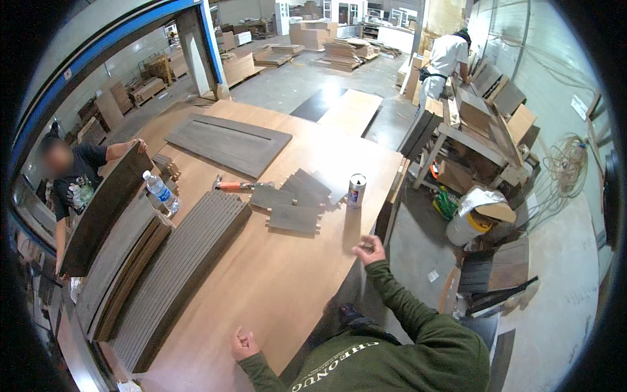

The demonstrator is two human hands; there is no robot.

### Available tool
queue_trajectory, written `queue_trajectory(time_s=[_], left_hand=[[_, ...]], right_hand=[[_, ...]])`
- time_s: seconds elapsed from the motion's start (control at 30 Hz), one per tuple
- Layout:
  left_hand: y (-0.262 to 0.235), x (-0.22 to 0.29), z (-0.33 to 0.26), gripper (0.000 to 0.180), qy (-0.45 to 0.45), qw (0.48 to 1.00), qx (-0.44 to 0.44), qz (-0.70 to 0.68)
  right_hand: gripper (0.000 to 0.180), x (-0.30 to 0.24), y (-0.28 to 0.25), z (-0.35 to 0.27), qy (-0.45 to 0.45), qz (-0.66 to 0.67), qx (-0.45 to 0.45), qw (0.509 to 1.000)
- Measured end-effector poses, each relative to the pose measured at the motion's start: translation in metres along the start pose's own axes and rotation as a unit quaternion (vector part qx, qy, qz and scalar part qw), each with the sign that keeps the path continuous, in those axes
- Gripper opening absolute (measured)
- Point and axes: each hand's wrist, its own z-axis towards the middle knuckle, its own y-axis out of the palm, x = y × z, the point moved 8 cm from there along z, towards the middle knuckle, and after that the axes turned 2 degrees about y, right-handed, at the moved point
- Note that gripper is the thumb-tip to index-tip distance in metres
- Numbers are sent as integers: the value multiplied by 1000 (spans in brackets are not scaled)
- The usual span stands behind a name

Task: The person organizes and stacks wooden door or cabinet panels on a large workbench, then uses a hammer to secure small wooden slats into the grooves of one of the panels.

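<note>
My left hand (245,344) hovers over the near edge of the wooden table, its fingers loosely bent and a little apart, with nothing visible in them. Past the table's right edge, my right hand (370,249) is raised with bent fingers, a gap beside the thumb, and holds nothing. Nearest to it stand a drink can (356,191) and several small grey panels (294,218) with dowel-like ends. An orange-handled hammer (235,186) lies beside these panels. To the left runs a long row of grey wooden strips (189,274).
A flat grey door panel (228,145) lies across the table's far part. At left, a co-worker holds a long dark board (108,209) near a water bottle (161,192). Another person (446,63) works at a cluttered bench on the right, with a white bucket (467,225) below.
</note>
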Motion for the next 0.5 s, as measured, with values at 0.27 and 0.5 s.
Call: queue_trajectory(time_s=[0.27,0.5], left_hand=[[27,-3,-20,28,96,985,56,136],[45,0,0,24,88,971,45,218]], right_hand=[[102,-39,-1,128,-124,-162,142,969],[72,-54,2,162,-119,-234,74,962]])
